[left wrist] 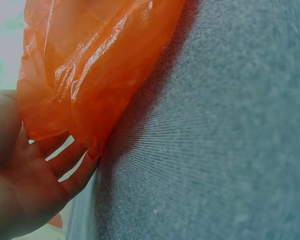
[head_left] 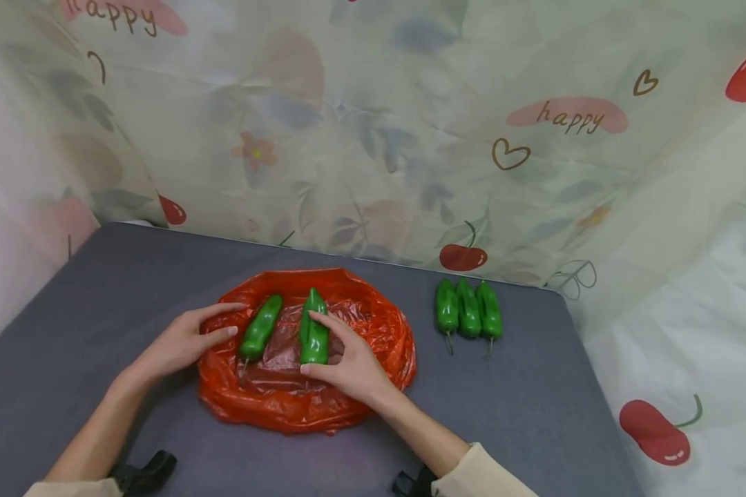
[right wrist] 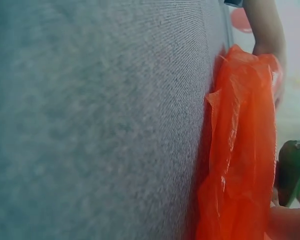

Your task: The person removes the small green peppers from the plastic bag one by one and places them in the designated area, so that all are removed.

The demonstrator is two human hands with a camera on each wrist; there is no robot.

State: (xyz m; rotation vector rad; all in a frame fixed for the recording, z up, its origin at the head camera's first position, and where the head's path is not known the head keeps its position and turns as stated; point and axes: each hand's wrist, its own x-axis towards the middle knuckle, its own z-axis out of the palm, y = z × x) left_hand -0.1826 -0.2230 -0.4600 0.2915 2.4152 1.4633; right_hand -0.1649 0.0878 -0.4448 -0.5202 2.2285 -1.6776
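Note:
A red plastic bag (head_left: 373, 310) lies spread on the table with its mouth wide and its rim rolled outward. My right hand (head_left: 351, 359) grips a green chili pepper (head_left: 313, 338) over the middle of the bag, thumb near one end and fingers along the side. That pepper (right wrist: 292, 167) shows dark above the bag's edge in the right wrist view. Another green chili pepper (head_left: 262, 328) lies inside the bag on the left. At the left rim, my left hand (head_left: 183, 342) touches the plastic with its fingers extended, partly behind the bag (left wrist: 100, 65) in the left wrist view.
Three green chili peppers (head_left: 469, 309) lie side by side at the table's back right. The dark grey table (head_left: 503, 414) meets a patterned curtain (head_left: 373, 138) behind. Black wrist straps (head_left: 146, 473) are on both forearms.

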